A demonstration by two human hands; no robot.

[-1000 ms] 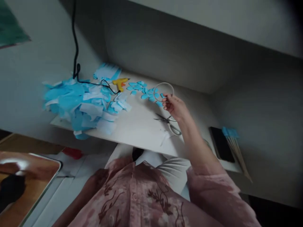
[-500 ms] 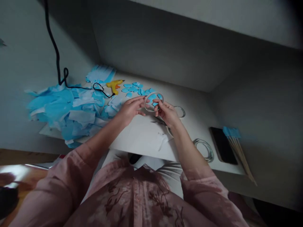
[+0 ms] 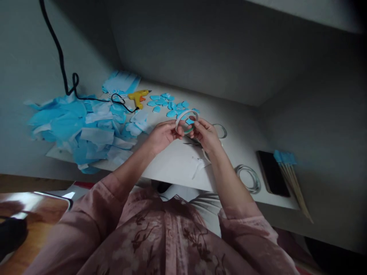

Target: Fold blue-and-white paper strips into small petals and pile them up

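Observation:
Above the white tabletop (image 3: 160, 164), a pale ring (image 3: 186, 112) is held tilted between both hands. My left hand (image 3: 164, 135) pinches its left side, thumb and fingers closed round the rim. The fingers of my right hand (image 3: 207, 133) are closed on its right side. Through the ring shows a small blue piece; whether it is held or lies behind cannot be told. Small blue cut pieces (image 3: 171, 113) lie just beyond the hands. Under my right hand is a pair of scissors (image 3: 192, 143), its handles partly hidden by the wrist.
A yellow glue gun (image 3: 137, 97) with a black cord rests beside a heap of blue and white fabric scraps (image 3: 96, 135). Wire coils (image 3: 255, 183), a dark phone (image 3: 272, 173) and sticks with blue tips (image 3: 295, 183) lie at right. Walls enclose the table's back and sides.
My left hand has closed on the ring's left side, its fingers having been more spread before. The ring has turned a little. The whole view has shifted slightly.

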